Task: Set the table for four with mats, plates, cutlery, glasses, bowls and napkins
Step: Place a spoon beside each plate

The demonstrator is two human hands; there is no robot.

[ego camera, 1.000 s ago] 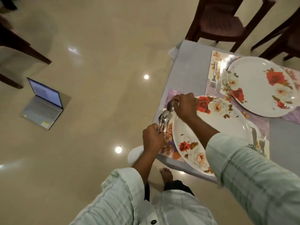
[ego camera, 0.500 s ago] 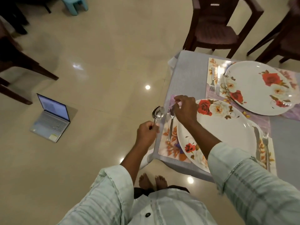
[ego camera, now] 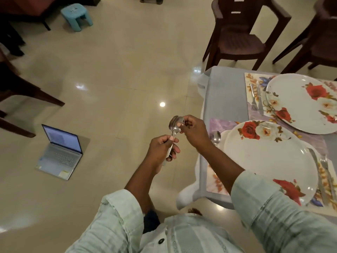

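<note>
My left hand (ego camera: 163, 149) grips the handles of a small bundle of steel spoons (ego camera: 175, 125), held over the floor left of the table. My right hand (ego camera: 193, 130) pinches the bowl of the top spoon in that bundle. One spoon (ego camera: 216, 137) lies on the near floral mat (ego camera: 217, 181), left of the near rose-patterned plate (ego camera: 269, 157). A knife (ego camera: 316, 172) and a fork (ego camera: 326, 170) lie right of that plate. The far plate (ego camera: 302, 103) sits on its own mat (ego camera: 252, 83) with a fork (ego camera: 253, 98) and a knife (ego camera: 259, 101) at its left.
The grey table (ego camera: 224, 92) has its corner close to my hands. Dark brown chairs (ego camera: 238, 33) stand behind it, and another chair (ego camera: 16, 84) stands at the far left. An open laptop (ego camera: 60, 150) lies on the tiled floor, and a blue stool (ego camera: 76, 15) stands further back.
My right hand left the spoon it laid on the near mat and moved left to the bundle in my left hand. The view shifted left and up.
</note>
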